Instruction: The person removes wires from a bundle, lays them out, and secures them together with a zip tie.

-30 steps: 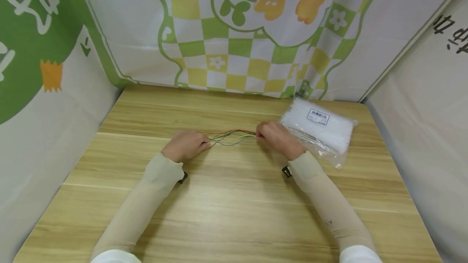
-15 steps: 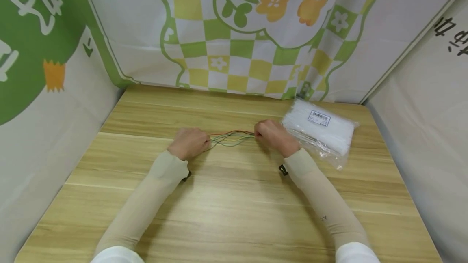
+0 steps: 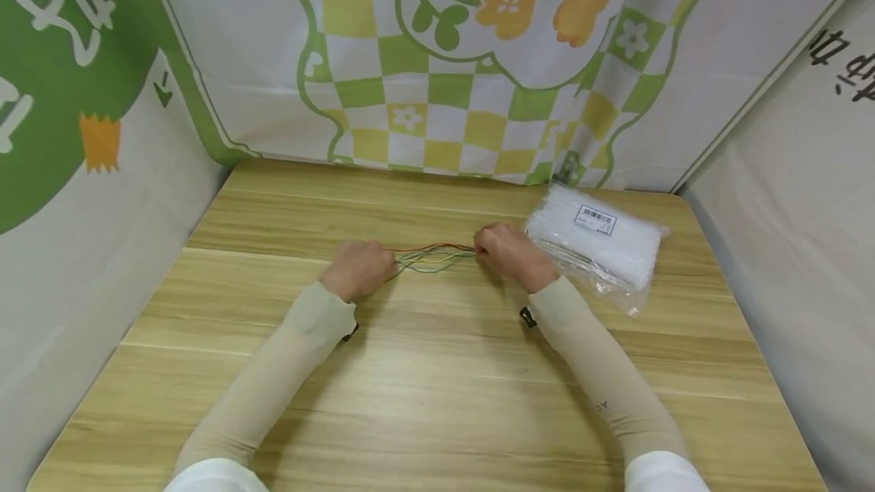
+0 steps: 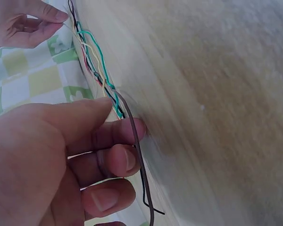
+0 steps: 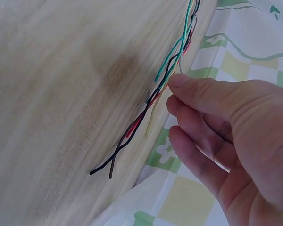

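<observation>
A bundle of thin coloured wires (image 3: 440, 244) in red, green, yellow and black stretches between my two hands above the wooden table. My left hand (image 3: 358, 268) pinches the bundle between thumb and index finger. In the left wrist view, a thick brown wire (image 4: 134, 125) runs across the fingers, beside a thinner black end. My right hand (image 3: 509, 251) pinches a pale wire at the other end between thumb and fingertip. Loose black, red and teal ends (image 5: 159, 71) fan out over the tabletop near that thumb.
A clear plastic bag (image 3: 601, 238) packed with thin white strips and bearing a barcode label lies right behind my right hand. The wooden table (image 3: 437, 386) is enclosed by a patterned curtain (image 3: 447, 89) at the back and printed cloth walls at both sides.
My left hand has shifted slightly right, its fingers curling further under. My right hand has come a little left, so the wire span between them is a bit shorter.
</observation>
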`<state>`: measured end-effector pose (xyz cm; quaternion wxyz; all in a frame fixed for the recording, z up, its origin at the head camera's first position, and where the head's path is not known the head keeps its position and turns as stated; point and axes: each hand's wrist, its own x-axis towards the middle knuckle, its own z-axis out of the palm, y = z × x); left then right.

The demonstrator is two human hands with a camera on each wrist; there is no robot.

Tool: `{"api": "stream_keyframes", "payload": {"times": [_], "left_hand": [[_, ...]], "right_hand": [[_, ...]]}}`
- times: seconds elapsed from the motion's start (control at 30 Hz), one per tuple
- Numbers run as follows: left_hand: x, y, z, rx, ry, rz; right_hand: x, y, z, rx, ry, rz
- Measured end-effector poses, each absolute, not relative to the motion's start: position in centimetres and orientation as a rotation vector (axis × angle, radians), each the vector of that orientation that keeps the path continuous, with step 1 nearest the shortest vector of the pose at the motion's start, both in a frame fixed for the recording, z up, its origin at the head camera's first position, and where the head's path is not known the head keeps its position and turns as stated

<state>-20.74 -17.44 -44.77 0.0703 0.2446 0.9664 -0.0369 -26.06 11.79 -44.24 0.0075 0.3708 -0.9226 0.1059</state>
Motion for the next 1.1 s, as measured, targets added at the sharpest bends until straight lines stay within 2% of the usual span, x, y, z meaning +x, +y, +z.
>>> {"api": "stream_keyframes", "payload": {"times": [0.63,1.1], "left_hand": [[-20.3,-17.9,-43.9,0.687,2.924,0.124],[-20.3,-15.9,-43.6,0.678,2.939,0.186]], "right_hand": [[-25.6,12.5,-44.4,1.117,-2.876,0.355],[-24.1,13.1,-43.3,1.074,-2.877,0.306]]}}
